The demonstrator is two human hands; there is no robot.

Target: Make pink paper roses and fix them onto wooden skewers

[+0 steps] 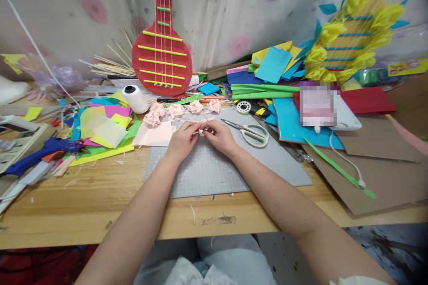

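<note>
Paper piece [201,132], pale and mostly hidden, sits pinched between the fingertips of the left hand [183,140] and right hand [219,136], above the cutting mat [214,173]. Probably light, soft and easily creased, it suits a gentle hold at its edges.

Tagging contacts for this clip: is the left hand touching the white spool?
Apart. The head view shows a pale pink flower in the gap between the left hand and the white spool.
</note>
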